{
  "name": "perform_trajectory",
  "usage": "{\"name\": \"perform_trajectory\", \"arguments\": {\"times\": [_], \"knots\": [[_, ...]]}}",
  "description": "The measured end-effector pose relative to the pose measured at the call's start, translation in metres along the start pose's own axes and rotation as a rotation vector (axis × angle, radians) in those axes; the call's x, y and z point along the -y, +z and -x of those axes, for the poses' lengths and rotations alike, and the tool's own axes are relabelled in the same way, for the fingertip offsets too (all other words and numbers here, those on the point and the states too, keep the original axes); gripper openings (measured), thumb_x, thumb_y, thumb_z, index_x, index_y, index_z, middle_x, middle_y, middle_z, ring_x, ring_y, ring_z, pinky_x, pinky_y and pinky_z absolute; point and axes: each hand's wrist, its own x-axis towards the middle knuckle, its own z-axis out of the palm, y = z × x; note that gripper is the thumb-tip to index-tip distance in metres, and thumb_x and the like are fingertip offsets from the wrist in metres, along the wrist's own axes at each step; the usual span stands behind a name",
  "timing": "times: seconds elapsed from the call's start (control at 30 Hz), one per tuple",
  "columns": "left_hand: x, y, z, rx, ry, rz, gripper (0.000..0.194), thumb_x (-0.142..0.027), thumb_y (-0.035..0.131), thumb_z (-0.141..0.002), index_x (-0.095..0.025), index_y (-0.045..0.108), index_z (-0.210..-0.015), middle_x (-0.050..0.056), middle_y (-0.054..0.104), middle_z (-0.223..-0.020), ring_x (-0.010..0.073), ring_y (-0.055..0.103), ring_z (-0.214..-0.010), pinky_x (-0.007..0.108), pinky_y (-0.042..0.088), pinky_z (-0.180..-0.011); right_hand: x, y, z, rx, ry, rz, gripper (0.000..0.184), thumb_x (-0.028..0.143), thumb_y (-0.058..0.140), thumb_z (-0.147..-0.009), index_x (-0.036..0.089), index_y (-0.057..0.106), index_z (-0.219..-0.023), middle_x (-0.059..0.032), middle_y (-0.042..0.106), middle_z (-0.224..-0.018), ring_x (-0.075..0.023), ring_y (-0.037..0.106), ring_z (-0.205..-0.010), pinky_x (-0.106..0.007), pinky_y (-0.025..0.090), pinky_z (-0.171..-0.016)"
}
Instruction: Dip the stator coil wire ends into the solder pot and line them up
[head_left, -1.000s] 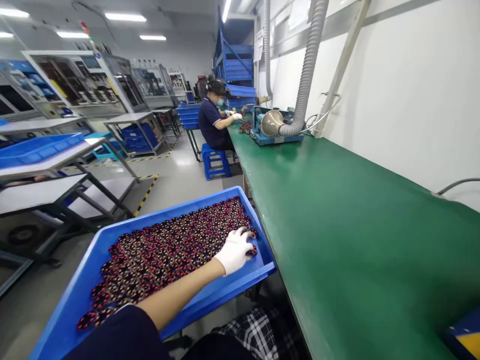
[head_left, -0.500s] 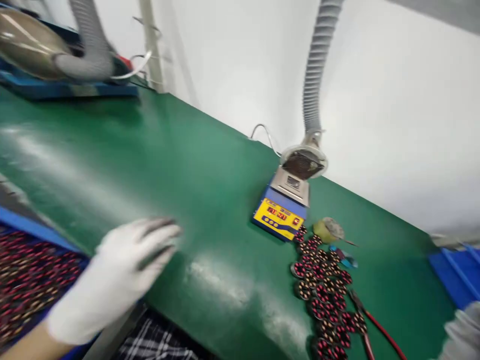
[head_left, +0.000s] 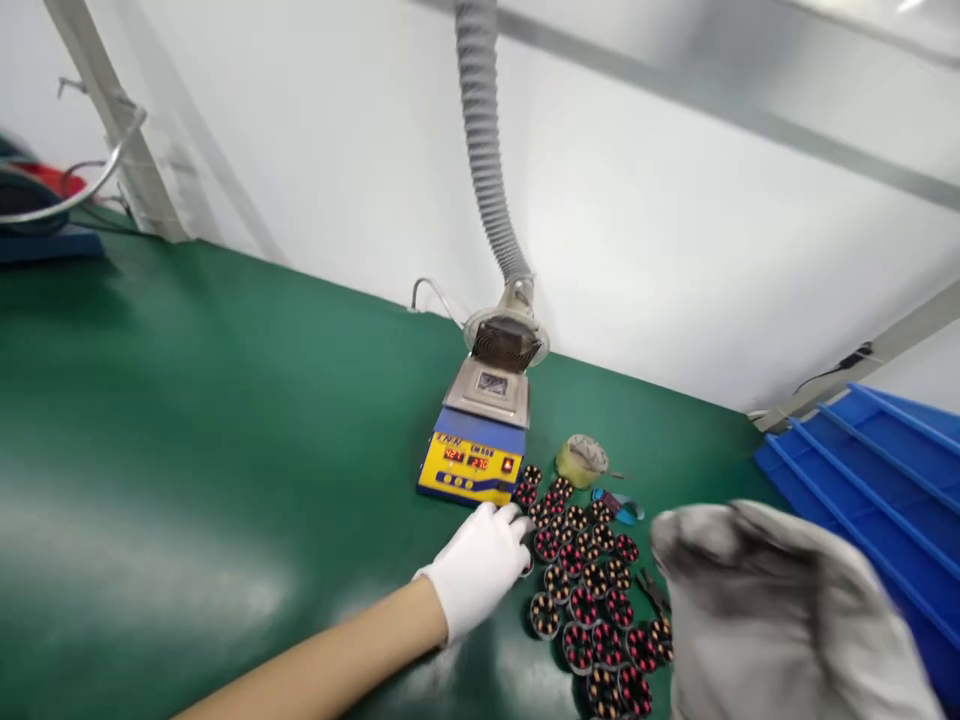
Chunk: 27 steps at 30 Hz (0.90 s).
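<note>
My left hand [head_left: 480,562], in a white glove, reaches to the left edge of a group of small round motor stators [head_left: 583,607] with red and copper-coloured windings. Its fingers are bent and slightly apart, and one stator [head_left: 527,566] shows partly from under them; no firm grip is visible. My right hand [head_left: 780,610], in a stained white-grey glove, looms large and blurred at the lower right, close to the camera. Its fingers cannot be made out. Beside the hand, dark pliers [head_left: 652,592] are partly covered by it.
Behind the stators stands a blue and yellow solder pot [head_left: 472,460] with lit red digits, under a grey extraction hose [head_left: 484,130]. A yellowish tin [head_left: 581,461] and a blue strap-like item [head_left: 630,511] lie to its right. Blue trays [head_left: 862,490] lean at the right on the green bench [head_left: 225,420].
My left hand has moved right across the bench to the stators. My right hand has come further into view from the right. The camera has turned right, and the bin of stators has left view.
</note>
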Motion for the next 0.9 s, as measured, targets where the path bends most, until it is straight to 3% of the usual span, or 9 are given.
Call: {"name": "perform_trajectory", "arguments": {"times": [0.1,0.2,0.27,0.4,0.47,0.53,0.7,0.8,0.9], "knots": [[0.002,-0.054,-0.004,-0.288,-0.063,-0.026,0.007,-0.013,0.058,-0.082,-0.016,0.058,-0.088,0.009,0.054,-0.125,0.0291,0.044,-0.116,0.044,0.043,-0.086,-0.017,0.025,-0.011,-0.270,-0.127,-0.020,0.011,0.027,0.073,-0.072,0.024,0.070,-0.082,-0.0002,0.071,-0.082,-0.0125,0.066,-0.075,-0.023,0.053,-0.073],[-0.006,-0.099,-0.006,-0.820,-0.098,0.053,0.011,-0.009,0.055,-0.081,-0.018,0.056,-0.088,0.007,0.055,-0.119,0.0270,0.041,-0.117,0.043,0.038,-0.091,-0.040,0.038,-0.017,-0.069,0.103,-0.190,0.030,0.030,0.071,-0.073,0.023,0.066,-0.102,-0.0065,0.067,-0.107,-0.0191,0.063,-0.096,-0.031,0.050,-0.086],[-0.010,-0.110,-0.005,-0.992,-0.090,0.072,0.012,-0.013,0.053,-0.083,-0.018,0.056,-0.093,0.007,0.054,-0.117,0.0269,0.041,-0.116,0.042,0.037,-0.091,-0.054,0.040,-0.017,0.050,0.181,-0.278,0.034,0.036,0.073,-0.071,0.022,0.067,-0.101,-0.0087,0.069,-0.103,-0.0216,0.066,-0.090,-0.034,0.052,-0.083],[-0.009,-0.104,0.004,-0.954,-0.111,0.075,0.030,-0.026,0.054,-0.085,-0.019,0.050,-0.114,0.011,0.040,-0.131,0.0283,0.037,-0.120,0.041,0.036,-0.095,-0.066,0.035,-0.017,0.086,0.117,-0.294,0.033,0.038,0.078,-0.064,0.024,0.070,-0.092,-0.0084,0.071,-0.095,-0.0228,0.068,-0.084,-0.032,0.056,-0.073],[-0.005,-0.102,0.009,-0.881,-0.155,0.122,0.044,-0.021,0.051,-0.086,-0.017,0.039,-0.127,0.014,0.033,-0.137,0.0269,0.036,-0.123,0.040,0.037,-0.097,-0.065,0.034,-0.018,0.098,0.037,-0.140,0.028,0.033,0.078,-0.064,0.022,0.072,-0.089,-0.0093,0.071,-0.094,-0.0235,0.067,-0.085,-0.031,0.056,-0.073],[0.001,-0.105,0.013,-0.762,-0.120,0.208,0.050,-0.009,0.046,-0.084,-0.019,0.033,-0.132,0.011,0.041,-0.133,0.0224,0.043,-0.118,0.036,0.040,-0.095,-0.064,0.033,-0.019,0.145,-0.008,0.002,0.026,0.024,0.078,-0.064,0.023,0.071,-0.089,-0.0075,0.071,-0.091,-0.0213,0.067,-0.083,-0.028,0.056,-0.072],[0.016,-0.114,0.015,-0.673,-0.046,0.364,0.041,-0.003,0.058,-0.077,-0.024,0.047,-0.111,0.001,0.063,-0.102,0.0203,0.057,-0.086,0.035,0.047,-0.079,-0.063,0.030,-0.018,0.253,-0.029,0.058,0.038,0.014,0.075,-0.068,0.033,0.066,-0.100,-0.0016,0.070,-0.094,-0.0159,0.067,-0.081,-0.024,0.055,-0.072],[0.019,-0.116,0.017,-0.639,-0.043,0.431,0.042,-0.007,0.071,-0.071,-0.024,0.050,-0.103,-0.001,0.064,-0.096,0.0194,0.058,-0.084,0.033,0.046,-0.077,-0.058,0.024,-0.020,0.395,-0.087,0.140,0.032,0.017,0.073,-0.071,0.032,0.068,-0.098,-0.0027,0.066,-0.097,-0.0165,0.066,-0.086,-0.024,0.055,-0.074],[0.018,-0.117,0.019,-0.629,0.015,0.475,0.034,-0.011,0.070,-0.074,-0.023,0.052,-0.100,-0.002,0.065,-0.095,0.0173,0.058,-0.084,0.032,0.044,-0.079,-0.058,0.021,-0.020,0.415,-0.186,0.218,0.020,0.020,0.071,-0.074,0.028,0.070,-0.092,-0.0034,0.065,-0.091,-0.0159,0.065,-0.083,-0.022,0.054,-0.072]]}}
